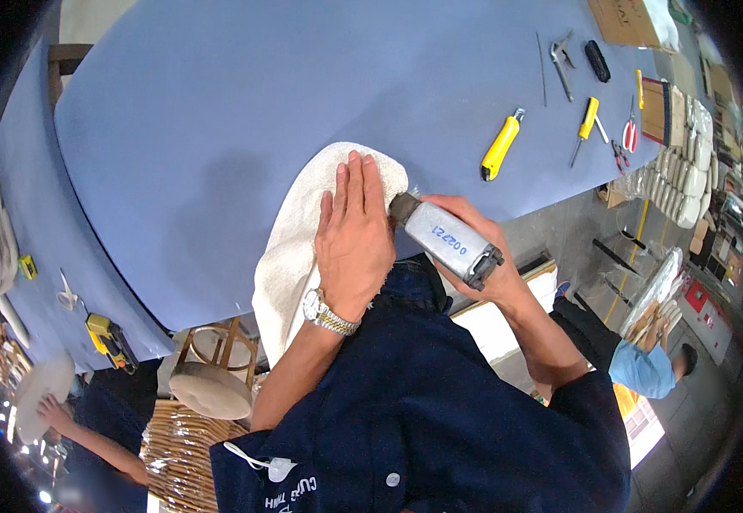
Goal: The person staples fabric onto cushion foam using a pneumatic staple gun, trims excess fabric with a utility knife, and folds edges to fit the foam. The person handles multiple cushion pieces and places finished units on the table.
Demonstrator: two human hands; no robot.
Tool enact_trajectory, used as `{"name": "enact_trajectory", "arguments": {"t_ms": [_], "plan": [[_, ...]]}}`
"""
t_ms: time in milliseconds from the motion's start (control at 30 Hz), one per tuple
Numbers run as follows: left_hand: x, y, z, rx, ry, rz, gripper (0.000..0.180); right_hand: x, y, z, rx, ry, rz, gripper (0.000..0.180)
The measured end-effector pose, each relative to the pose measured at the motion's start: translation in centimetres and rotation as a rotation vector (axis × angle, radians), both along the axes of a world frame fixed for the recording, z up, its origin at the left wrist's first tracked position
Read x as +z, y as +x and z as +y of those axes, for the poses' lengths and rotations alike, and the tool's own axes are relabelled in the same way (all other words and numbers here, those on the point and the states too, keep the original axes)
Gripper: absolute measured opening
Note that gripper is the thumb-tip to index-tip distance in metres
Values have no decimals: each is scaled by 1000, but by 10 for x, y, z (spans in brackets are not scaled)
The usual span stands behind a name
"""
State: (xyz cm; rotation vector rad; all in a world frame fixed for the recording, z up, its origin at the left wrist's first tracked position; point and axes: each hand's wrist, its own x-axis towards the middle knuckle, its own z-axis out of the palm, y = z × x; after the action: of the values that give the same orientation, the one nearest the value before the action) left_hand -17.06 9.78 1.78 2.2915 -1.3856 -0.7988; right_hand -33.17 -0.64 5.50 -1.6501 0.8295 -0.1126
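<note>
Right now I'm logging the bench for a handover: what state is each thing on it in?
cream fabric piece: draped over the table edge, pressed flat
left hand: flat, palm down on the fabric
right hand: closed around the tool
grey power tool: gripped, nose at the fabric
yellow utility knife: lying on the table, blade not visible
yellow-handled screwdriver: lying loose
blue table: covered in blue sheet

The left hand point(354, 231) lies flat, palm down, fingers straight and close together, pointing away from the body, a metal watch on its wrist. The right hand point(474, 248) is curled in a closed grip, forearm bare, bent at the elbow.
</note>
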Motion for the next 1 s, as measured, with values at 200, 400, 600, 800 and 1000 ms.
{"name": "enact_trajectory", "arguments": {"t_ms": [200, 400, 600, 800, 1000], "plan": [[-5, 0, -1, 17, -60, -27, 74, -18, -6, 8, -39, -82, -107, 59], [-11, -4, 10, -25, -125, -126, 76, -35, -25, 23, -90, -152, -273, 66], [-9, -4, 7, -18, -91, -108, 77, -40, -28, 24, -68, -157, -285, 68], [-5, -3, 5, -35, -97, -94, 78, -35, -23, 15, -39, -59, -251, 67], [-3, -2, 2, -9, -17, -12, 74, -11, -8, 0, 25, 4, -63, 67]]}}
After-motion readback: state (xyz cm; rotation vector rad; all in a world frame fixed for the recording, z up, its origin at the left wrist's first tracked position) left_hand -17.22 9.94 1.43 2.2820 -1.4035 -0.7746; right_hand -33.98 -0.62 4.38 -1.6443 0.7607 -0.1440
